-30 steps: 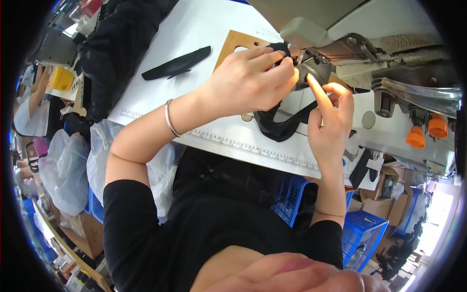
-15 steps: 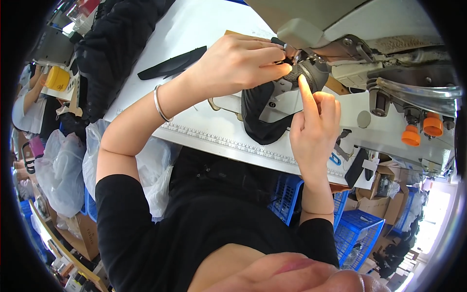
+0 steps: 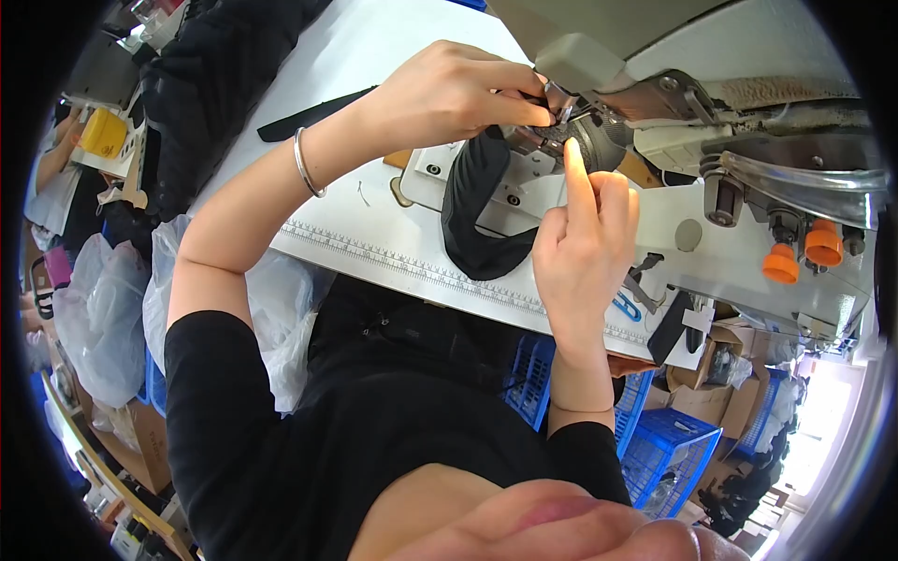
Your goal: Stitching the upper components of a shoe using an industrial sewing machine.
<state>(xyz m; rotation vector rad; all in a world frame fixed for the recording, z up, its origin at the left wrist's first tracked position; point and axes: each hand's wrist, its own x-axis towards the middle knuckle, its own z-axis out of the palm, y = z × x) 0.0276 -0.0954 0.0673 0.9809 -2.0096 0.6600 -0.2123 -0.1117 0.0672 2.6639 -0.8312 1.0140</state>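
Observation:
My left hand (image 3: 449,93) pinches the top edge of a black curved fabric piece (image 3: 482,210) right at the presser foot of a grey-white sewing machine (image 3: 711,140). My right hand (image 3: 585,248) is beside it, index finger raised and pressing the fabric by the needle area, other fingers curled. The black piece hangs down in a loop over the machine bed toward the table's front edge. A silver bangle (image 3: 304,164) sits on my left wrist.
White table (image 3: 374,234) carries a printed ruler strip along its front edge. A long black strip (image 3: 309,112) lies at the far left of the table. Orange knobs (image 3: 804,248) stick out on the machine's right. Blue crates (image 3: 673,449) and plastic bags (image 3: 103,309) stand below.
Both hands have shifted up and closer to the needle. The black piece now hangs lower over the machine bed, and the brown template under it is mostly hidden.

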